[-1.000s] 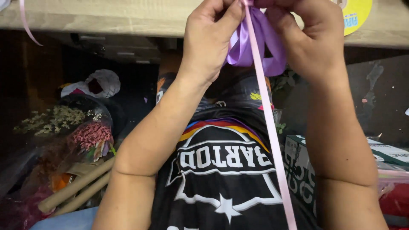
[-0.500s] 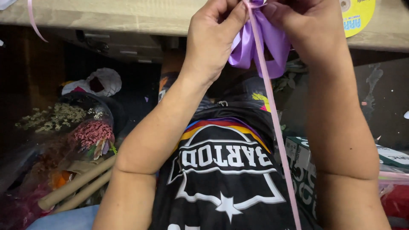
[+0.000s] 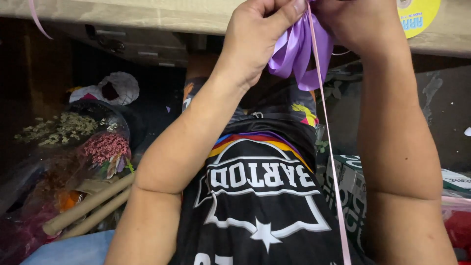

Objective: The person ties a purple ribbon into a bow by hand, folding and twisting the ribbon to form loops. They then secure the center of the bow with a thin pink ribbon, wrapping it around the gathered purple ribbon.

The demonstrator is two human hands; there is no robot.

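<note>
My left hand (image 3: 257,37) and my right hand (image 3: 358,24) are raised together at the top of the view, at the edge of a wooden tabletop (image 3: 147,14). Both pinch a purple satin ribbon (image 3: 297,54) folded into loops that hang between them. A thin pink ribbon strand (image 3: 328,147) runs from the hands straight down over my black printed shirt (image 3: 260,196). The fingertips are partly cut off by the top edge of the picture.
Under the table on the left lie wrapped bunches of dried flowers (image 3: 88,142), cardboard tubes (image 3: 88,206) and a crumpled white bag (image 3: 110,88). A green and white box (image 3: 351,181) sits at the right. A yellow round label (image 3: 417,14) is stuck on the tabletop.
Both hands and the purple ribbon loops have shifted upward and slightly right in the view. The pink strand still hangs down.
</note>
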